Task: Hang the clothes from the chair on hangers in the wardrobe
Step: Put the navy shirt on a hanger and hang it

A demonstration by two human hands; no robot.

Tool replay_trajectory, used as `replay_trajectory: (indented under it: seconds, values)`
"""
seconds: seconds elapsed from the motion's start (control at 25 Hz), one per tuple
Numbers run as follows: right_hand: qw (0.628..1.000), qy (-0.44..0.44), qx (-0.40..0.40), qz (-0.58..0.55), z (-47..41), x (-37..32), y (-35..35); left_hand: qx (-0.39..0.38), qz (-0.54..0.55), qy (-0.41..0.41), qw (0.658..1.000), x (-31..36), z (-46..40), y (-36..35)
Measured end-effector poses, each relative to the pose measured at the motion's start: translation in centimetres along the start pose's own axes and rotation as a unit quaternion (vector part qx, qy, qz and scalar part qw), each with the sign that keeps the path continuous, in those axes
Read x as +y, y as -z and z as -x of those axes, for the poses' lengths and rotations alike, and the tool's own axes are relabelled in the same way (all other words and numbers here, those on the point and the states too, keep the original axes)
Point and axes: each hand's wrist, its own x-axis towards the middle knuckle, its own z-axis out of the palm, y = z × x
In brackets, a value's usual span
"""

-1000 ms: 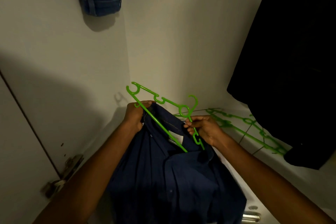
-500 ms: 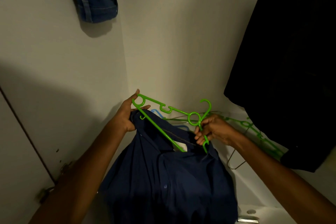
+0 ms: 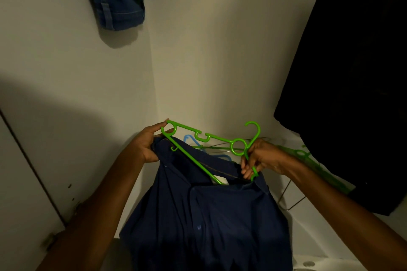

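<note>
Threading the hanger into the shirt

You have one navy shirt [image 3: 204, 215] in front of you, green hanger [image 3: 211, 138] partly inside its collar. Your left hand [image 3: 145, 147] pinches the hanger's end with the fabric; your right hand [image 3: 262, 158] grips its far arm. Next, I'd seat both shoulders. Behind the shirt lie at least two spare hangers [image 3: 308, 156]; two garments hang above.

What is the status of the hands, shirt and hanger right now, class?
Left hand grips the shirt collar and hanger end. Right hand pinches the hanger below its hook. Hanger half inside shirt, not yet hung. Nothing blocking.
</note>
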Motion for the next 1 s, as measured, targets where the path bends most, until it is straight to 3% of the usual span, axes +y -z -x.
replay_trajectory:
  seconds: [0.12,0.32,0.48,0.56,0.64,0.76,0.84,0.96,1.0]
  values:
    - [1.000,-0.009,-0.001,-0.023,0.1,0.9,-0.5,-0.004,-0.010,-0.017,1.000,0.1,0.2,0.1]
    - [0.962,0.053,0.031,-0.266,-0.4,1.2,-2.2,0.038,-0.027,-0.022,0.999,0.7,-1.3,0.8]
    - [0.966,0.069,0.020,-0.249,-0.1,1.1,-2.6,0.094,-0.118,-0.060,0.987,0.6,-1.8,1.2]
    - [0.977,0.076,0.009,-0.201,0.3,0.4,-1.6,0.153,-0.205,-0.189,0.948,0.2,-1.7,1.2]
    - [0.985,0.075,-0.004,-0.154,0.5,-0.2,-0.9,0.177,-0.316,-0.322,0.875,-0.3,-1.6,1.3]
    - [0.990,0.068,-0.020,-0.123,0.9,-1.0,-0.5,0.147,-0.356,-0.384,0.839,-0.4,-1.5,1.6]
    - [0.991,0.064,-0.028,-0.111,1.2,-1.3,-0.2,0.129,-0.331,-0.378,0.855,0.7,-1.2,2.0]
    - [0.992,0.057,-0.029,-0.109,1.4,-0.6,0.0,0.058,-0.262,-0.270,0.925,2.2,-0.2,2.5]
    - [0.992,0.054,-0.029,-0.108,1.4,-0.3,0.0,0.053,-0.253,-0.254,0.932,2.4,0.0,2.7]
